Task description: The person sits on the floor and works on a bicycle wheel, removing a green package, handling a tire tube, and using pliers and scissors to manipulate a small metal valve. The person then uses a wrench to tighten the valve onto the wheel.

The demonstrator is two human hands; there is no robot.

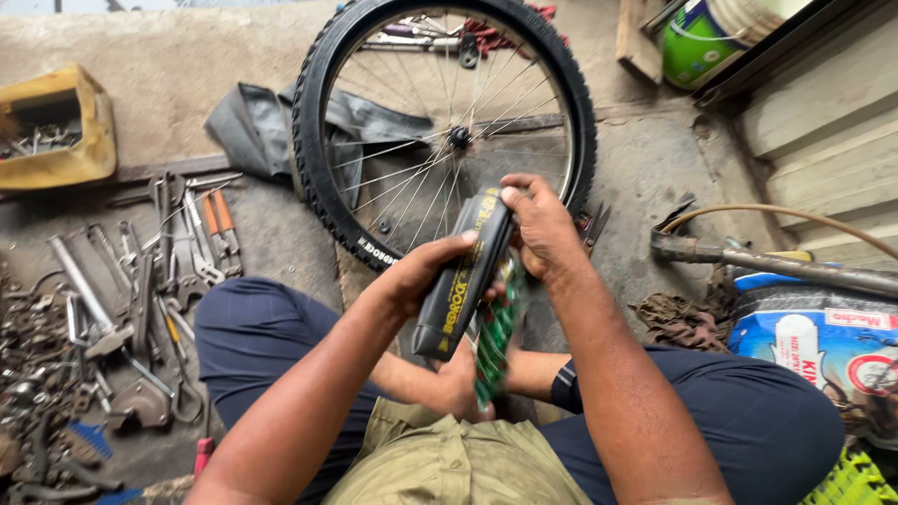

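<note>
Concrete workshop floor, stained and gritty, carries everything around a person who sits low on it, knees spread in dark trousers. Along the floor's left edge lies a yellow tray of small parts, and below it a scatter of spanners and pliers. Toward the floor's far middle a spoked bicycle wheel with a knobbly tyre stands propped, a limp black tube behind it. In front of the wheel, above the lap, the left hand is wrapped around a folded black inner tube with yellow print, gripping its middle. The right hand pinches the tube's top end, fingers closed on it. A green patterned wrapper hangs beneath, possibly half pulled off; the blur makes that unsure. Doing this well likely means steadying the middle while drawing the top end free gently, so the rubber neither kinks nor snags. At the floor's right edge lie a metal bar and a printed sack.
</note>
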